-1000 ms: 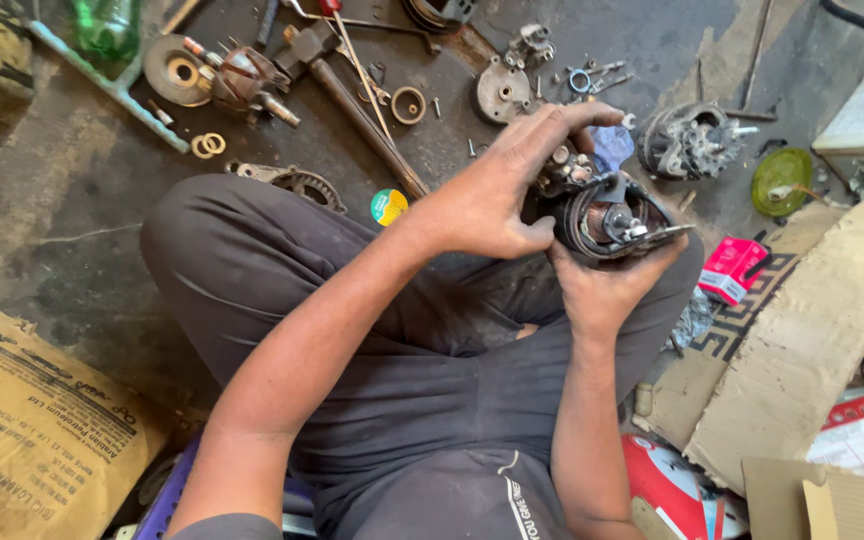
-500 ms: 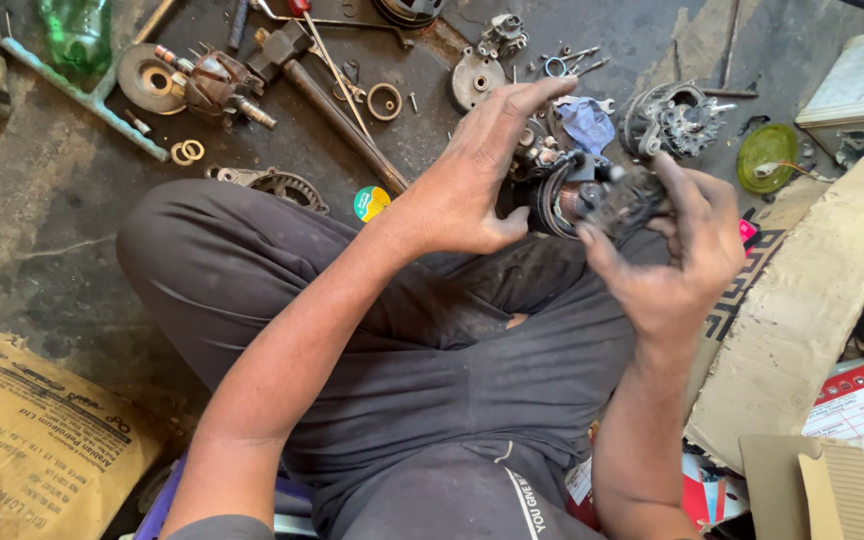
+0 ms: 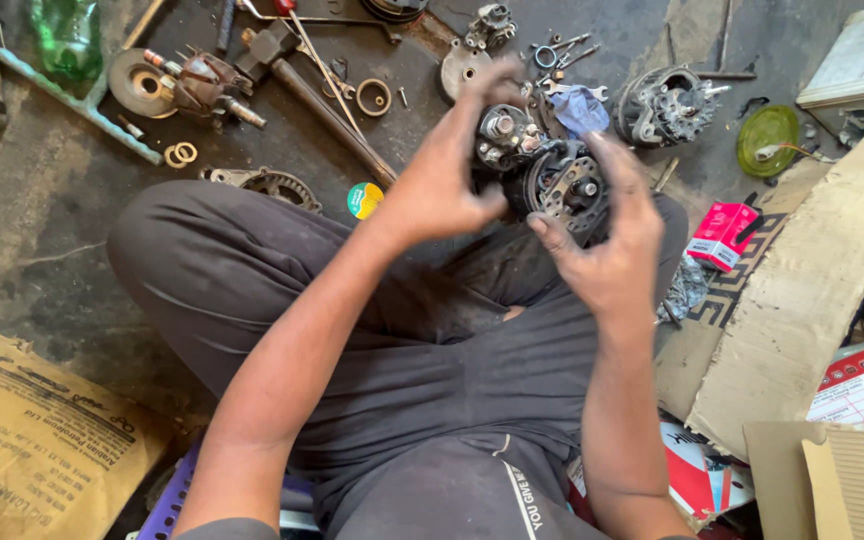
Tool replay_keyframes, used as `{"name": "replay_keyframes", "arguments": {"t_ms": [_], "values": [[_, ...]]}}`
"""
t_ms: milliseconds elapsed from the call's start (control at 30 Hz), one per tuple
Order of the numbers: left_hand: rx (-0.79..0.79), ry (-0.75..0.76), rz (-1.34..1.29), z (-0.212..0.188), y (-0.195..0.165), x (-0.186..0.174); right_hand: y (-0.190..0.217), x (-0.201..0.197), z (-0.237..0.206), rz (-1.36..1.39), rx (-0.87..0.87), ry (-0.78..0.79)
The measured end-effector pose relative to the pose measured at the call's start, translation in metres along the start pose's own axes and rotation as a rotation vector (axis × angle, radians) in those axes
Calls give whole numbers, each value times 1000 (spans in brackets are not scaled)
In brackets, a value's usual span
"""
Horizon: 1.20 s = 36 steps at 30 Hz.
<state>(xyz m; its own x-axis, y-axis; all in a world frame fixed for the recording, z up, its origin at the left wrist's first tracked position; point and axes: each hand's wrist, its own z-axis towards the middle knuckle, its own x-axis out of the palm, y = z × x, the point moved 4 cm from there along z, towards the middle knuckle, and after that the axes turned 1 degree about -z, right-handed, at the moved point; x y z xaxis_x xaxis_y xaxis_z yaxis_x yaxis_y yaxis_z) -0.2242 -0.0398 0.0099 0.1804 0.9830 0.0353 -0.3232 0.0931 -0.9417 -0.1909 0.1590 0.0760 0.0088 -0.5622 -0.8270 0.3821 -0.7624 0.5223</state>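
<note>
While the person sits cross-legged on the floor, both hands work a round metal alternator part held above the knees. The right hand grips it from below; the left hand curls over its top, fingers loosely spread. A blue rag lies just beyond.

Green bottle, red-and-white box, blue rag, dark grey trousers, brown cardboard.

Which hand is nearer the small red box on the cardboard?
Right. The right hand is just left of the red box; the left hand sits farther left, beyond the round metal part.
</note>
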Motion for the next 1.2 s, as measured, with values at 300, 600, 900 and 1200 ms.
{"name": "replay_keyframes", "arguments": {"t_ms": [300,600,900,1200], "values": [[-157,19,-212,17,65,29,-96,62,-28,737,246,80],[-182,-153,-431,12,19,21,-126,115,-21,279,217,244],[-161,-299,-312,-41,-28,-23,-110,98,6,482,296,-297],[-361,-275,-363,-102,27,2,-107,93,14,95,154,-140]]}}
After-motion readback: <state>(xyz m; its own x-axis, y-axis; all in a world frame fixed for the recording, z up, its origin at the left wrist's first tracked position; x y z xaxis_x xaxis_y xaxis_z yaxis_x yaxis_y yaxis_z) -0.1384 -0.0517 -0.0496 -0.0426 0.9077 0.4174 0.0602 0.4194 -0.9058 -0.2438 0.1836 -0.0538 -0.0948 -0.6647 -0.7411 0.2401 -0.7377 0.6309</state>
